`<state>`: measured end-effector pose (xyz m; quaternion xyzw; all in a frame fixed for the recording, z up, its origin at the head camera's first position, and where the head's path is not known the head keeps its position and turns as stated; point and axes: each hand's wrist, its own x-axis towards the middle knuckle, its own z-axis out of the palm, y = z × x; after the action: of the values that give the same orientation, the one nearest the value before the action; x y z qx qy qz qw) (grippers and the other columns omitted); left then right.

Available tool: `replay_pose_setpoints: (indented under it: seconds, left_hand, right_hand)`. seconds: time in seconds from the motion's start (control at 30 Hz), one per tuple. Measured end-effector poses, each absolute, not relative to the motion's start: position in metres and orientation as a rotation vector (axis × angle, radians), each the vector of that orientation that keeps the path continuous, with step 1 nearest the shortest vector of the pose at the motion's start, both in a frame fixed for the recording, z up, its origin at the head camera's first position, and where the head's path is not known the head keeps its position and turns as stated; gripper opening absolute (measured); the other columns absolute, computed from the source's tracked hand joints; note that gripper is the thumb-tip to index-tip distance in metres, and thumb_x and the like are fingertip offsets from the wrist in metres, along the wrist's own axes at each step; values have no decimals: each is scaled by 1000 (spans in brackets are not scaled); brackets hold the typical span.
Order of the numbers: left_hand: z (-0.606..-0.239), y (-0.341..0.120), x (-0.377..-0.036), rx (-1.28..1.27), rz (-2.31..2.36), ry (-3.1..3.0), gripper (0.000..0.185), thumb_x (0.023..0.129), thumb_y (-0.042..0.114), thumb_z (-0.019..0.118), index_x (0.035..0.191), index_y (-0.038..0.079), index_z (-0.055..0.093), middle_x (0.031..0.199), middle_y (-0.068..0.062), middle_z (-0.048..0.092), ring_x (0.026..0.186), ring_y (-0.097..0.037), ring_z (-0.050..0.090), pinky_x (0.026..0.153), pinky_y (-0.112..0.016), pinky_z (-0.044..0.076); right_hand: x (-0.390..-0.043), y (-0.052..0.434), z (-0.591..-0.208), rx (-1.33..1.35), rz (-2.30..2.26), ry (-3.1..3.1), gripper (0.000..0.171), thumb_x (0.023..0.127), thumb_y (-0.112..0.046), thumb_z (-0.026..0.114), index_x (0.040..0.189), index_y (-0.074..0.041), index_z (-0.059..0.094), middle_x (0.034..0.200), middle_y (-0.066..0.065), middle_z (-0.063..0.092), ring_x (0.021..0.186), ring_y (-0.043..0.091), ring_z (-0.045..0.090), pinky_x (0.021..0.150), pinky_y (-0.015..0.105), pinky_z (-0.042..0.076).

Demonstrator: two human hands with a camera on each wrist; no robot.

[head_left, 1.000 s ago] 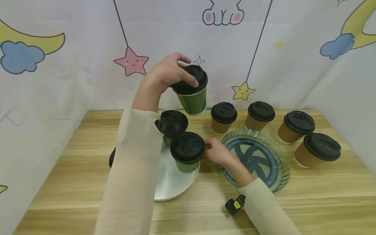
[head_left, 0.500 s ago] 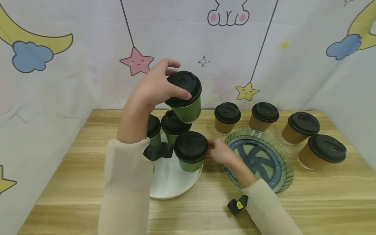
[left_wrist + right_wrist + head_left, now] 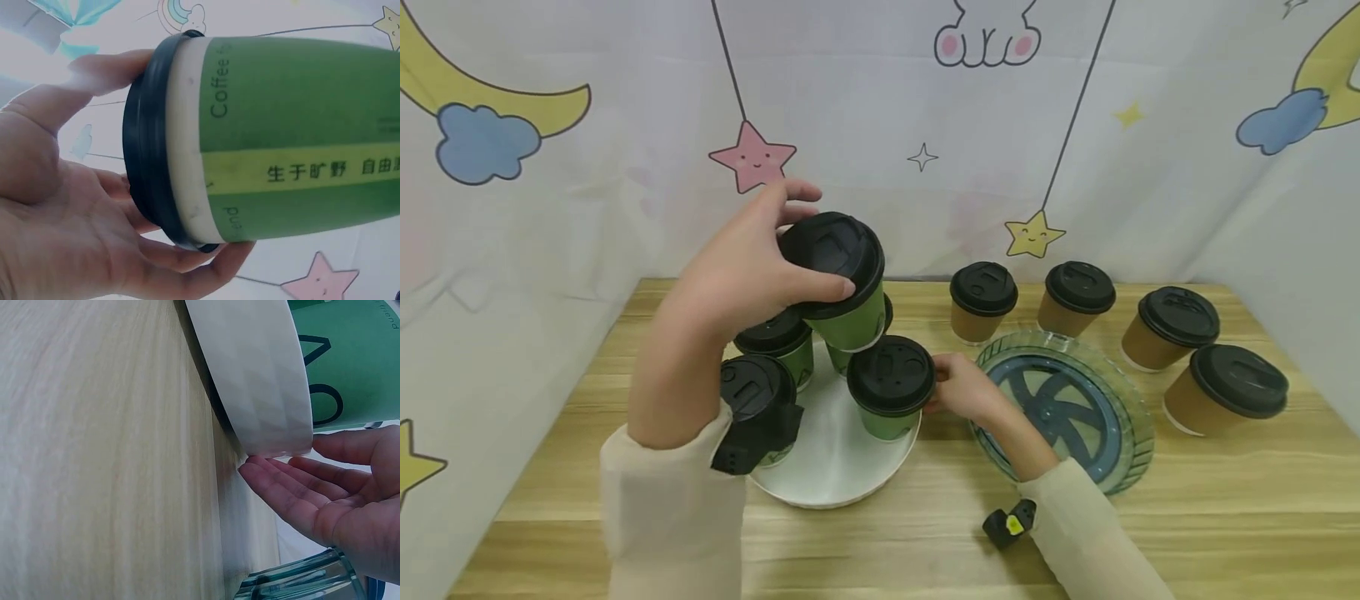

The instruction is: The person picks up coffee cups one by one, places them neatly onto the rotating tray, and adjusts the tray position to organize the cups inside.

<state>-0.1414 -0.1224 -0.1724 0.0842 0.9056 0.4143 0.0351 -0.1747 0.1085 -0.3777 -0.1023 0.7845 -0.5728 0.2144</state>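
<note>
— Where is the green cup [image 3: 848,312] just now?
— In the air, above the white plate [image 3: 838,467], gripped from the top. The left hand [image 3: 741,271] has its fingers [image 3: 103,65] curled round the black lid [image 3: 832,257], thumb on the near rim.
— And its long axis?
— Tilted: lid toward the hand, base pointing down and to the right, toward the plate's back. The base hangs just over the rear cup [image 3: 850,354], which it mostly hides.
— What else is on the plate?
— Three more lidded green cups: left-rear one [image 3: 777,343], left-front one [image 3: 758,400], right-front one [image 3: 889,392]. The free spot I can see is the middle and near side.
— The right hand [image 3: 966,390]?
— Down on the bench [image 3: 925,533], fingers [image 3: 281,487] nearly straight against the plate's right edge, holding nothing. So the left hand is the one carrying.
</note>
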Motion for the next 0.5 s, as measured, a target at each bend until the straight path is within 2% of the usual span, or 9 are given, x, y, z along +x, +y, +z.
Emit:
replay_pose_setpoints:
  seconds: [0.17,0.37,0.5]
  left_hand:
    - [-179,-133,-127,316,1225,2826,81,69,28,78,135,19,32,134,1,41,123,-17,38,93,-41,38]
    - [-198,-148,-120,321,1144,2885,88,66,40,80,136,29,29,132,14,40,123,-14,36,89,-41,41]
    - [-207,-156,-112,322,1107,2902,90,64,47,79,136,32,28,131,17,41,123,-15,36,87,-40,42]
  right_hand:
    - [-174,109,-378,-295,-1594,2173,32,85,12,47,116,11,55,97,21,64,81,25,64,69,39,54]
    - [-175,109,-379,-297,-1602,2168,33,84,13,47,116,12,54,99,22,63,81,25,64,69,39,54]
    - [-175,109,-379,-290,-1605,2165,33,83,14,45,115,12,54,97,22,64,80,23,64,69,39,54]
